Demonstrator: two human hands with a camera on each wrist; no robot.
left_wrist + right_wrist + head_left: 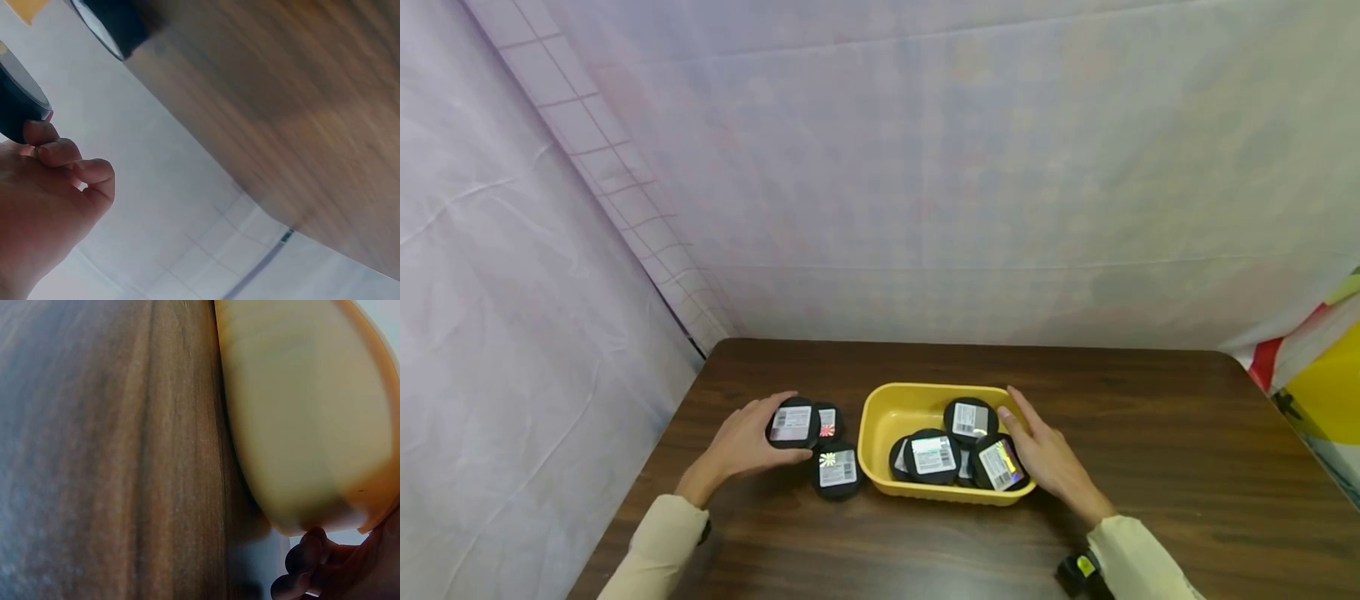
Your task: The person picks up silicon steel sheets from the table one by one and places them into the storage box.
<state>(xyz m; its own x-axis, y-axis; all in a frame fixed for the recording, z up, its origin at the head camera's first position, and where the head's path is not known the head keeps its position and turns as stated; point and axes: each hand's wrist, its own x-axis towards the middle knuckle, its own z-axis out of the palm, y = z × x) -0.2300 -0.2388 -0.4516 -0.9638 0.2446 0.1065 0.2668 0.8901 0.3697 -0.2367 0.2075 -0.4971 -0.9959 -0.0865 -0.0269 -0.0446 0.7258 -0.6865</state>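
Observation:
My left hand (751, 437) grips a thick black disc with a white label (793, 422) between thumb and fingers. Its side also shows in the left wrist view, beside my curled fingers (62, 153). Two similar discs lie by it: one with a red starburst (827, 423), partly covered, and another nearer disc (837, 471). A yellow plastic basin (883, 417) stands to their right, with several labelled black discs (932, 456) piled inside. My right hand (1048, 454) holds the basin's right end, thumb at the rim and fingers along the outer wall.
Everything stands on a dark brown wooden table (925, 542). White patterned sheeting (925, 208) hangs behind it and on the left. A black object with a yellow patch (1081, 571) is by the right sleeve. Red and yellow fabric (1326, 392) hangs at the far right.

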